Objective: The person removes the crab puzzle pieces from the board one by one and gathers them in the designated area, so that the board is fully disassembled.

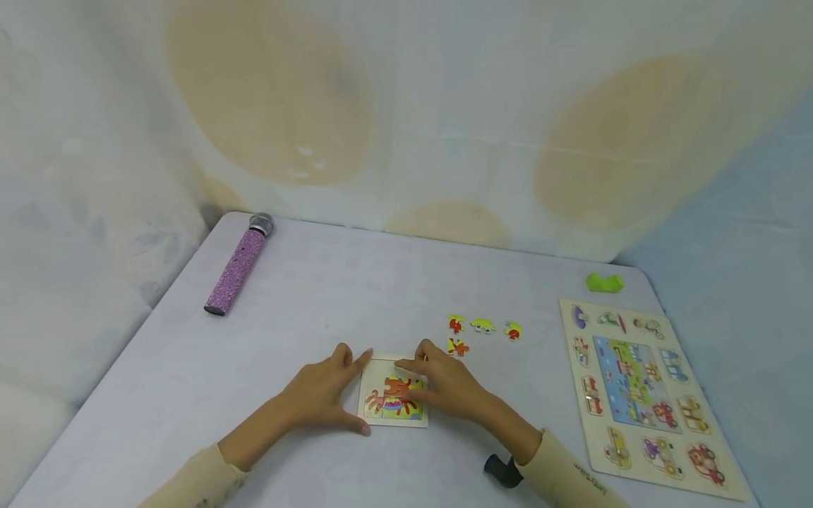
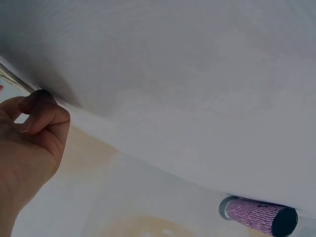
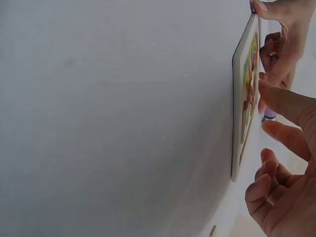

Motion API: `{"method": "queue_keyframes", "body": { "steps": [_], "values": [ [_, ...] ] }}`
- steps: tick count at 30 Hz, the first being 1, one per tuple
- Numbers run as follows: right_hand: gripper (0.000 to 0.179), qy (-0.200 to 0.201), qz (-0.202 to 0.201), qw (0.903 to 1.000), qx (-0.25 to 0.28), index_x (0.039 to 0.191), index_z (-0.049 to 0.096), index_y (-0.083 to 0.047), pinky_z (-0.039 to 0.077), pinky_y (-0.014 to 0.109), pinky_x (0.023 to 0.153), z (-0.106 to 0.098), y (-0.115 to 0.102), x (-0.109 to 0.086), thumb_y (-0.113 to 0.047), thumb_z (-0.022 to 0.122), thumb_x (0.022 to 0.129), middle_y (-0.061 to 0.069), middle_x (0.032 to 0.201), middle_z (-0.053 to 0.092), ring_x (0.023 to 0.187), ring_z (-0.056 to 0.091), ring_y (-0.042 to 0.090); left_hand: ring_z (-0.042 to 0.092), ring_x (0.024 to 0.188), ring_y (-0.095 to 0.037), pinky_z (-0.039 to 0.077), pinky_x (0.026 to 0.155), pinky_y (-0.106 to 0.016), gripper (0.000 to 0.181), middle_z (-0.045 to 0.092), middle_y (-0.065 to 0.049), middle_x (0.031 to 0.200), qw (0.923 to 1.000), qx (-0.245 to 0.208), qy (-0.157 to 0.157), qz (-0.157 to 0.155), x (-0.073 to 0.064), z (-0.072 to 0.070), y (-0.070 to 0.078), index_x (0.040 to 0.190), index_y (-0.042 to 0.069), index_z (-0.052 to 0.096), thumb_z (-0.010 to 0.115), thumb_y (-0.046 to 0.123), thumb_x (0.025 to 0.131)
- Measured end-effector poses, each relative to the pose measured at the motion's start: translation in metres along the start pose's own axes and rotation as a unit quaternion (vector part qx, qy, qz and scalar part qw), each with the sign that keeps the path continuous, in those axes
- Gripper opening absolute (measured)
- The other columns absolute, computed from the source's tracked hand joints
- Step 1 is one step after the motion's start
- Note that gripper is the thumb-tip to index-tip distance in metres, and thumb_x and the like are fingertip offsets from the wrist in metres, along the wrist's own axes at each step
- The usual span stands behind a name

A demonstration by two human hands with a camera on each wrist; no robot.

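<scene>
A small square wooden jigsaw puzzle board (image 1: 395, 422), partly filled with red, yellow and green pieces, lies flat on the table. My left hand (image 1: 322, 392) steadies it at the left side, index finger at the upper corner and thumb at the lower one. Over its right side is my right hand (image 1: 449, 384), thumb and index finger spread and the other fingers curled. In the right wrist view its thumb tip (image 3: 269, 91) is close to the filled pieces; whether it touches them I cannot tell. No loose piece shows between these fingers.
Several loose jigsaw pieces (image 1: 483, 325) lie beyond the right hand. At the right is a large picture puzzle board (image 1: 574, 353), with a green object (image 1: 605, 283) behind it. A glittery purple microphone (image 1: 236, 272) lies back left. A black object (image 1: 503, 470) sits by the right sleeve.
</scene>
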State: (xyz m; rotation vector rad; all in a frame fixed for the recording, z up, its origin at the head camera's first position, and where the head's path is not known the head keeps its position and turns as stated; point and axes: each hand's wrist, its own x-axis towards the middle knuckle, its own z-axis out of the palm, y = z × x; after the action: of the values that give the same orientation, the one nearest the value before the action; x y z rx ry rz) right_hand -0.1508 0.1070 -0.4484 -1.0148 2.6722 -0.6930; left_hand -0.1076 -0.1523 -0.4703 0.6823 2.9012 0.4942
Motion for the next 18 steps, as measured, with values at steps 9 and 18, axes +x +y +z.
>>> {"method": "queue_keyframes", "body": {
  "steps": [9, 18],
  "values": [
    [0.038, 0.007, -0.015, 0.9996, -0.022, 0.112, 0.076, -0.014, 0.042, 0.014, 0.063, 0.011, -0.005, 0.005, -0.037, 0.081, 0.083, -0.004, 0.096, 0.045, 0.08, 0.044, 0.006, 0.039, 0.069, -0.007, 0.036, 0.054, -0.02, 0.123, 0.037, 0.002, 0.104, 0.9999, -0.013, -0.006, 0.004, -0.003, 0.001, 0.001, 0.153, 0.01, 0.039, 0.077, 0.078, 0.058],
    [0.032, 0.04, -0.053, 0.9968, -0.046, 0.105, 0.077, -0.015, 0.041, 0.013, 0.062, 0.013, -0.003, 0.01, -0.037, 0.081, 0.082, -0.005, 0.095, 0.045, 0.078, 0.043, 0.005, 0.04, 0.07, -0.007, 0.037, 0.056, -0.02, 0.122, 0.039, 0.0, 0.106, 0.9999, -0.012, -0.002, 0.009, -0.001, 0.0, 0.0, 0.152, 0.009, 0.039, 0.078, 0.076, 0.058]
  ]
}}
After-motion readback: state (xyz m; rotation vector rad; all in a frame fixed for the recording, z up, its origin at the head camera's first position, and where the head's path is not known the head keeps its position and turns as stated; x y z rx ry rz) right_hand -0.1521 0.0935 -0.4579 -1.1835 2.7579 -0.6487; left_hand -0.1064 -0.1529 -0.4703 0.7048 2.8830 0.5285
